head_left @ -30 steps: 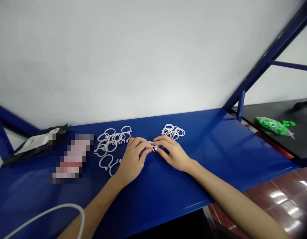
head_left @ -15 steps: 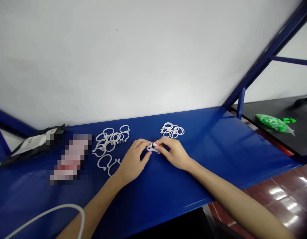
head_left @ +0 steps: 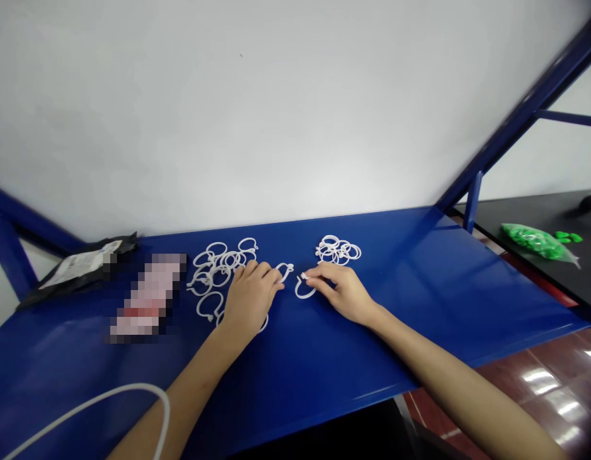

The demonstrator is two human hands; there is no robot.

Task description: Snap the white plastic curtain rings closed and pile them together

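Note:
My right hand [head_left: 342, 292] pinches one end of a white plastic ring [head_left: 302, 294], whose gap faces up beside the thumb and fingertips. To its left, my left hand [head_left: 253, 291] is palm down with the fingers curled around another white ring [head_left: 286, 271]; the fingers hide part of that ring. The two hands stand a little apart. Under and beside the left hand lies a loose spread of several open white rings [head_left: 211, 305], partly covered by the hand. Beyond the right hand is a smaller cluster of closed-looking white rings [head_left: 340, 250].
On the blue table [head_left: 395, 345] at left lie a black package [head_left: 79, 265] with a white label and a blurred pink packet [head_left: 149, 291]. A white cable [head_left: 108, 391] arcs across the near left. At right, a bag of green pieces [head_left: 535, 241] rests on a black surface.
My hands were together over white plastic pieces and have parted. The left moved leftward toward the spread rings, and a ring now shows at its fingers. The right still pinches a ring, now more visible.

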